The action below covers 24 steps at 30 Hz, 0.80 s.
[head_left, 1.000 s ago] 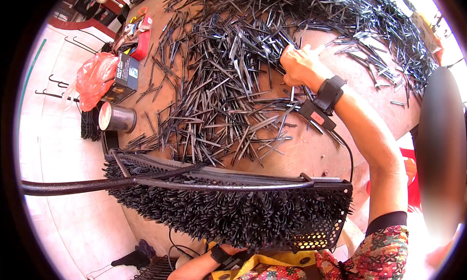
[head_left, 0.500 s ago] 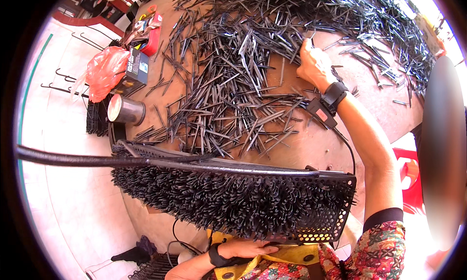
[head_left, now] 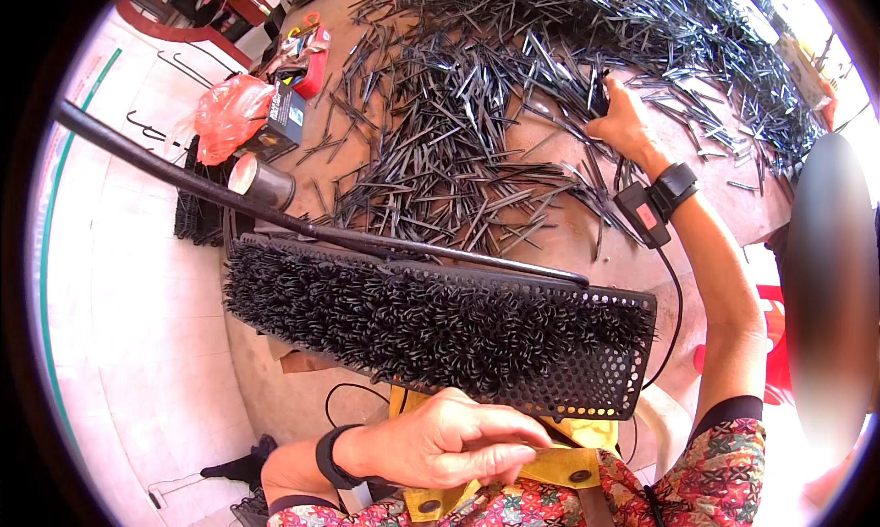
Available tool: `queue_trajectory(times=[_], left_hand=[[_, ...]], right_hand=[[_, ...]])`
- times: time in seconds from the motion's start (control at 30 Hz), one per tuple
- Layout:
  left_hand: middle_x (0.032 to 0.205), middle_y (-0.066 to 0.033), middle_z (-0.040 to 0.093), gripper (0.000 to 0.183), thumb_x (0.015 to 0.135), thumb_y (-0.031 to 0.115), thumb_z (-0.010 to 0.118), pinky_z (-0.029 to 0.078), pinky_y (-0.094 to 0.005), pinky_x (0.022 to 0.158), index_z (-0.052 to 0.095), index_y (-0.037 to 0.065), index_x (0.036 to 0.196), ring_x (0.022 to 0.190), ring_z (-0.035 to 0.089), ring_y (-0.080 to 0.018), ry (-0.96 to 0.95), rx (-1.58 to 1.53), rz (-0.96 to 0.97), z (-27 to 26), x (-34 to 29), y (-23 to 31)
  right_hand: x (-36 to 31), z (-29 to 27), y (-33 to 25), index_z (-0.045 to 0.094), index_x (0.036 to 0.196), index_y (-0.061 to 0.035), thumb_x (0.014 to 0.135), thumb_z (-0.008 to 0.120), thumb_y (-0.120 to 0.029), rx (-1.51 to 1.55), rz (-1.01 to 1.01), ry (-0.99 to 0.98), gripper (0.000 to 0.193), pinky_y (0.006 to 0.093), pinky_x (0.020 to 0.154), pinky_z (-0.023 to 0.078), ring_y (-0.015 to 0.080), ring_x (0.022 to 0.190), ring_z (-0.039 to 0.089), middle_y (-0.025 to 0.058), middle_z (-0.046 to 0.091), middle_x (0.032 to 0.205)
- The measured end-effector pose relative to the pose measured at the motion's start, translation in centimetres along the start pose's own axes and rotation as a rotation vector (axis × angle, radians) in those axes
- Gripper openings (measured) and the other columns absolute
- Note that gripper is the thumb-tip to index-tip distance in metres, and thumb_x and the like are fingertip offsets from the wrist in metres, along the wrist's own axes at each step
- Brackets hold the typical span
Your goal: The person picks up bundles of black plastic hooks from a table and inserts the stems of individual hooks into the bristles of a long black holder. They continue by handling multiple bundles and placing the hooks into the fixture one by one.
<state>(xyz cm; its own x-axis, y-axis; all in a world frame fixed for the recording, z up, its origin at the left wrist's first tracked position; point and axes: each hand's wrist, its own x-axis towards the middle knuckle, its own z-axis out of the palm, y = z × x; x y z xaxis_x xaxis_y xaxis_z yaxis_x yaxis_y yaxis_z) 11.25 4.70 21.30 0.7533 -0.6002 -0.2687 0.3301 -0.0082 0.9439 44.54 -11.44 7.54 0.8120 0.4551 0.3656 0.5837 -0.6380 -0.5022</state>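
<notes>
A perforated black board (head_left: 600, 399) lies tilted across my lap, with a dense brush of curved black strips (head_left: 431, 316) standing out of its holes. Just below its lower edge is my left hand (head_left: 463, 440), fingers loosely stretched and thumb apart, nothing visible in it. My right hand (head_left: 632, 128) reaches far over the table into a heap of loose thin black strips (head_left: 449, 133). Its thumb and fingers close around some of them; the fingertips are partly hidden. A black rod (head_left: 321, 229) runs along the board's upper edge and out to the left.
The tabletop (head_left: 632, 270) carries a big spread of strips at the back. On its left stand a metal can (head_left: 266, 183), a dark box (head_left: 282, 124), a pink plastic bag (head_left: 234, 115) and a red container (head_left: 314, 73). A blurred dark shape (head_left: 830, 298) fills the right edge.
My right hand has shifted to the right at the heap, with strips by its fingers. My left hand has come up and forward from under the board. The board shows more face-on; the rod's left end appears higher.
</notes>
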Motion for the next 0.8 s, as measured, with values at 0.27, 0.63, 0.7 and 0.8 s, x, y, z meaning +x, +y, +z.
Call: queue_trajectory(times=[0.27, 0.63, 0.7, 0.8], left_hand=[[0.095, -0.0126, 0.063, 0.021, 0.089, 0.006, 0.054, 0.054, -0.0315, 0.073, 0.055, -0.003, 0.108, 0.081, 0.063, -0.0193, 0.489, -0.253, 0.123, -2.9, 6.5, 4.1], [0.105, -0.005, 0.058, 0.055, 0.076, 0.055, 0.065, 0.039, -0.0354, 0.088, 0.058, 0.009, 0.105, 0.099, 0.05, -0.0173, 0.633, -0.506, 0.24, -9.5, 17.1, 1.6], [0.103, -0.0024, 0.058, 0.056, 0.075, 0.062, 0.063, 0.037, -0.0337, 0.086, 0.06, 0.012, 0.101, 0.097, 0.05, -0.0164, 0.619, -0.597, 0.365, -9.3, 17.9, 2.3], [0.098, -0.0018, 0.06, 0.048, 0.075, 0.058, 0.066, 0.038, -0.0362, 0.087, 0.063, 0.014, 0.093, 0.097, 0.051, -0.0171, 0.653, -0.558, 0.389, -10.2, 18.0, 2.3]], right_hand=[[2.7, -1.4, -0.5, 0.054, 0.084, 0.0068, 0.059, 0.073, -0.017, -0.133, -0.024, -0.064, 0.04, 0.0345, 0.059, 0.043, 0.0195, 0.067, 0.052, 0.0137, 0.053, 0.07], [-0.8, -3.3, -7.3, 0.049, 0.089, 0.0022, 0.061, 0.069, -0.019, 0.33, -0.051, -0.03, 0.04, 0.0449, 0.066, 0.047, 0.0404, 0.074, 0.059, 0.0225, 0.059, 0.074], [-1.3, -3.0, -8.2, 0.048, 0.096, 0.0026, 0.062, 0.066, -0.017, 0.225, -0.111, 0.003, 0.044, 0.0464, 0.068, 0.048, 0.0405, 0.078, 0.059, 0.0222, 0.06, 0.077], [-1.6, -3.3, -9.0, 0.047, 0.104, 0.005, 0.063, 0.064, -0.013, 0.101, -0.304, 0.003, 0.047, 0.0449, 0.07, 0.048, 0.0394, 0.078, 0.059, 0.0218, 0.059, 0.082]])
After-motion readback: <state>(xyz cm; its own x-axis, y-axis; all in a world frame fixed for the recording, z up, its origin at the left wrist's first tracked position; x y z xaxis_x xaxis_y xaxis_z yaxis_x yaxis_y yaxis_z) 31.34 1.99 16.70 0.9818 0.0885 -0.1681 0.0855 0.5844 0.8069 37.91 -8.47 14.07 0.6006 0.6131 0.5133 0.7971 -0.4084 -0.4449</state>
